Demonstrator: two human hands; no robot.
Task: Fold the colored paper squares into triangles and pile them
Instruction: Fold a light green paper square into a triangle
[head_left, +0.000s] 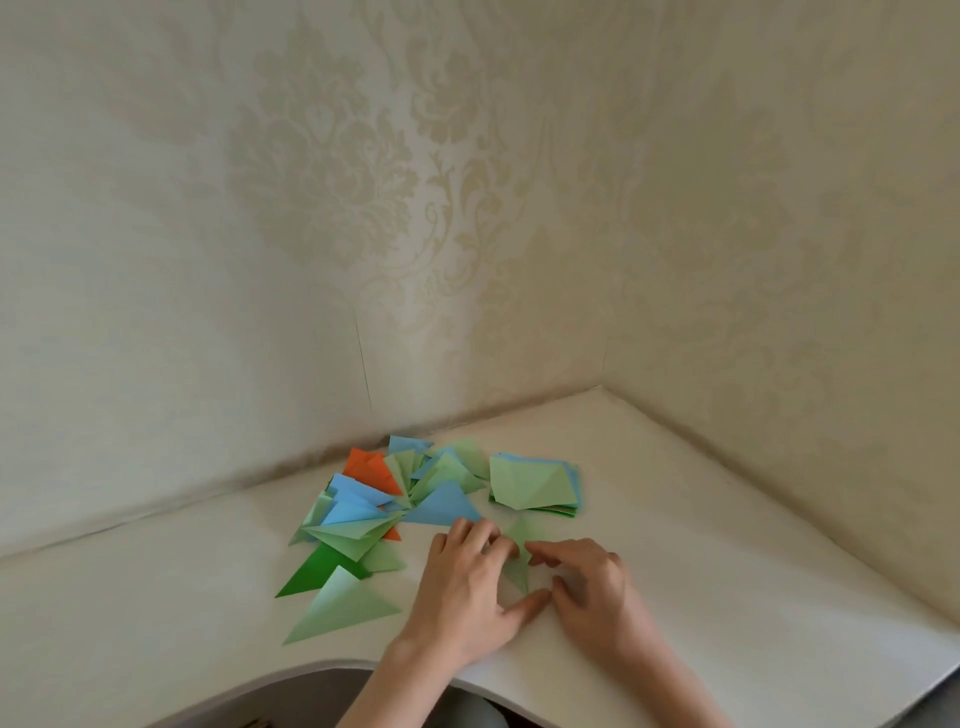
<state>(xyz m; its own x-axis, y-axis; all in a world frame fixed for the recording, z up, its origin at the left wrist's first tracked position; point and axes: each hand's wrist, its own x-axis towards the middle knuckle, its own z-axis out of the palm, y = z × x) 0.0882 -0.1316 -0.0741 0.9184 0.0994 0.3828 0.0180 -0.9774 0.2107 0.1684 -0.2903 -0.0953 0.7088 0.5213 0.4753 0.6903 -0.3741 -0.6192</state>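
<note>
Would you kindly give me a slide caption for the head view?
Both hands, left and right, fold a green sheet beside the triangle pile and paper stack.

Soft even daylight, slightly blurry, wide-angle edge distortion

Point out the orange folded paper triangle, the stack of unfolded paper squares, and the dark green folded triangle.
orange folded paper triangle (371, 469): head view, middle of its orange face.
stack of unfolded paper squares (530, 486): head view, light green top sheet.
dark green folded triangle (314, 570): head view, its exposed centre.
</note>
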